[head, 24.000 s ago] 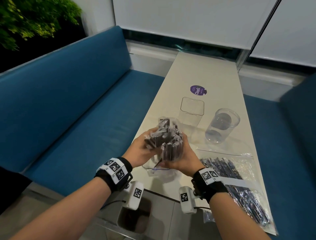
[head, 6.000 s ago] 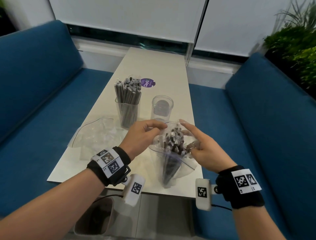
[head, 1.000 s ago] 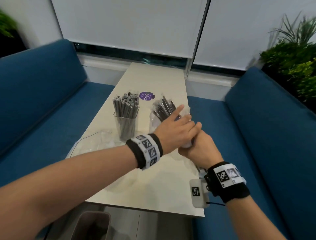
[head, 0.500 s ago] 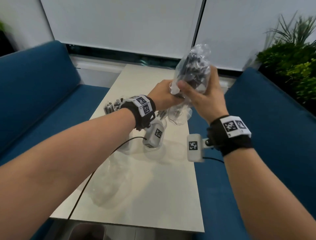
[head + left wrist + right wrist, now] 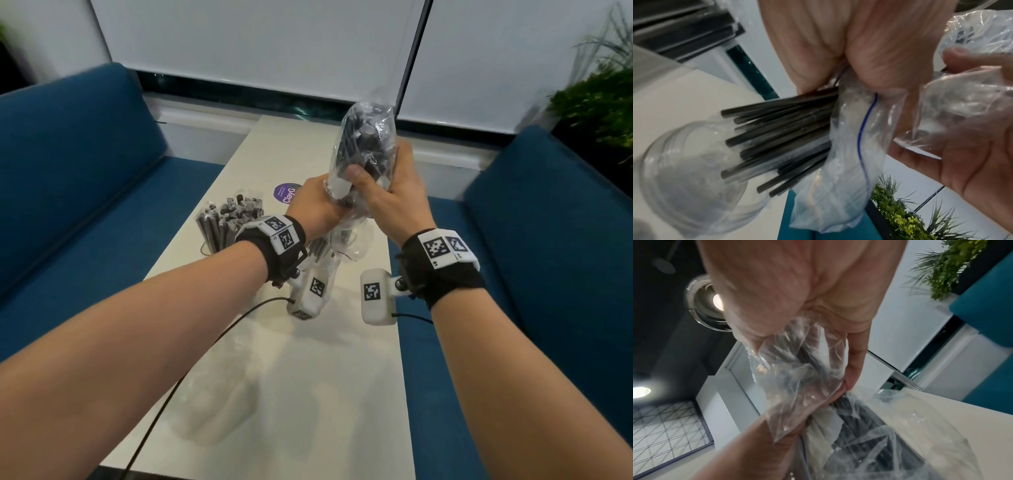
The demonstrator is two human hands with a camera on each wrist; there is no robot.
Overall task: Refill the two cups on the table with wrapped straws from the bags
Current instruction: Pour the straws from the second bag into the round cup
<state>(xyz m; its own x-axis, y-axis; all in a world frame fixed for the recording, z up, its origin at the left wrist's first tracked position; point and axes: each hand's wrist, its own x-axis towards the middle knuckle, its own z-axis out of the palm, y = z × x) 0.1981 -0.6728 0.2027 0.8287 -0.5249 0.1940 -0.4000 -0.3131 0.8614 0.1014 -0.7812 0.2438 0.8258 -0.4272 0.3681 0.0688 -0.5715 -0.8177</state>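
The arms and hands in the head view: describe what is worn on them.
Both forearms are bare, with no sleeves. The left hand and right hand wear no gloves. Each wrist carries a black strap topped by white tags printed with black square codes. A white camera module, also code-marked, hangs under each wrist. A thin black cable trails from the left module.

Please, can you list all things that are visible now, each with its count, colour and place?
bag of straws: one, clear with dark straws, held upside down above the table
round cup: one, clear, under the bag's mouth
filled cup: one, clear, full of dark wrapped straws, left part of the table
empty bag: one, clear, lying near the front edge
sticker: one, purple, on the table
table: one, cream
benches: two, blue, on both sides
plants: green, at right
hands: left hand, right hand, both gripping the bag
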